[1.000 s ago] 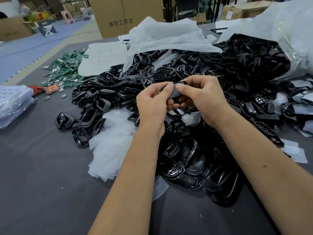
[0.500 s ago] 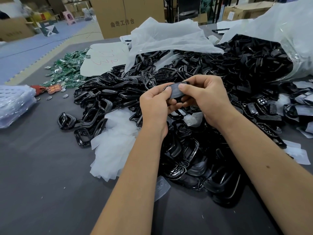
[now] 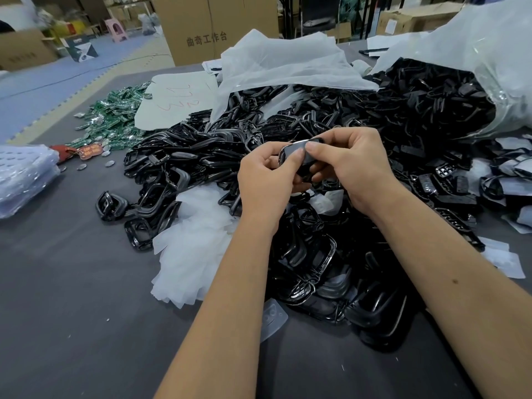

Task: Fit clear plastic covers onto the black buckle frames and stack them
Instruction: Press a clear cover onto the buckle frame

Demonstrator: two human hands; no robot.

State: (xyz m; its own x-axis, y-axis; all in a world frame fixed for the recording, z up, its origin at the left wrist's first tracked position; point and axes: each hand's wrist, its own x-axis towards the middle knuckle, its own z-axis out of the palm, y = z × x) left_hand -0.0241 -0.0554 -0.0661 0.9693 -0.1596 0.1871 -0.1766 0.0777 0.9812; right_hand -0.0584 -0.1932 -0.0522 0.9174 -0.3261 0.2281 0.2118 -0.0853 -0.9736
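Both hands hold one black buckle frame (image 3: pixel 299 152) above the big heap of black frames (image 3: pixel 316 133). My left hand (image 3: pixel 266 180) grips its left end, thumb pressed on top. My right hand (image 3: pixel 352 165) grips the right end, thumb beside the left thumb. A pale cover seems to lie on the frame under the thumbs, mostly hidden. Loose clear plastic covers (image 3: pixel 193 249) lie in a pile left of my left forearm. Stacked frames (image 3: pixel 319 269) rest between my forearms.
The grey table (image 3: pixel 72 298) carries green circuit boards (image 3: pixel 115 116) at the back left, a clear blister stack (image 3: pixel 23 177) at the left edge, and a large plastic bag (image 3: pixel 489 53) spilling frames at the right. Cardboard boxes (image 3: pixel 213 27) stand behind.
Both thumbs have slid together over the top of the frame, and the frame has tilted slightly toward me. The hands stay in the same place above the heap.
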